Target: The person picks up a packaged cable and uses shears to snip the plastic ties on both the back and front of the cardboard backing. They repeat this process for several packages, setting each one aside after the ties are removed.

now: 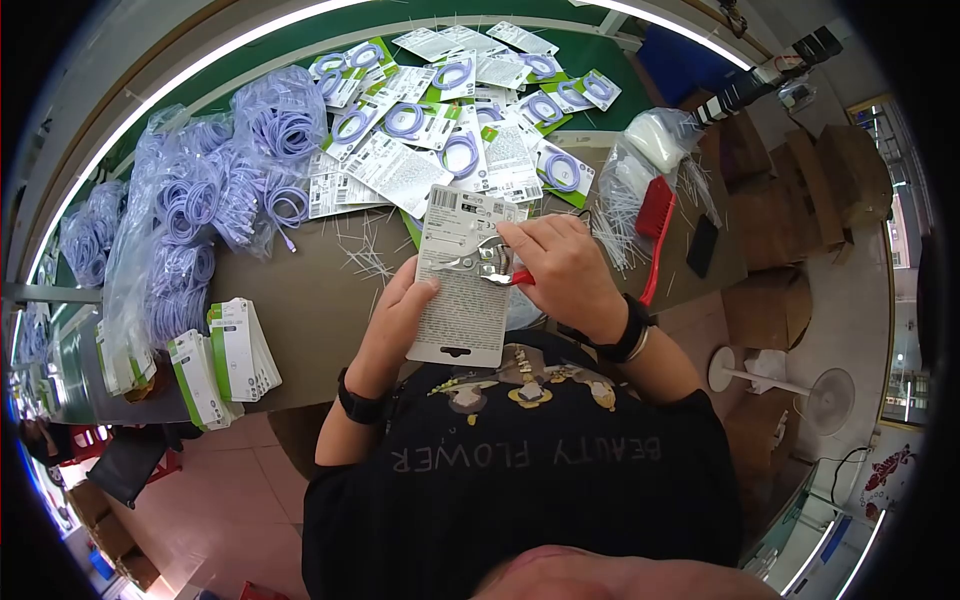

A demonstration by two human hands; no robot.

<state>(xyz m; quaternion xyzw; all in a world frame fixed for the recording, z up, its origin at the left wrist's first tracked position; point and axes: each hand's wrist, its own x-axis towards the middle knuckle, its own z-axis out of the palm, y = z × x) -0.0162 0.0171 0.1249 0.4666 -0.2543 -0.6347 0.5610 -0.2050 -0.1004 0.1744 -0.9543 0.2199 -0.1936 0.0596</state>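
Pliers held against a printed card above the near edge of the tabletop

A white rectangular card covered in fine print (pixel 460 325) is held upright between the person's hands, near the middle of the tabletop's (pixel 290 340) near edge. Its left edge is pinched by the left hand (pixel 398 315), with the thumb laid on the printed face and the fingers mostly hidden behind. Silver metal pliers with red grips (pixel 492 264) are grasped in the curled right hand (pixel 562 262), their head pointed left across the card's upper half. Whether anything is gripped by the jaws cannot be told.

The step in hand is judged to be plier work at the card's face. For the next move, a steady card and a controlled squeeze on the grips would seem to be called for.

At the far side, cards with lavender cable coils (pixel 400 172) are heaped; thin white plastic strips (pixel 365 250) are scattered just nearer. A red long-handled brush (pixel 655 212) is seen at right.
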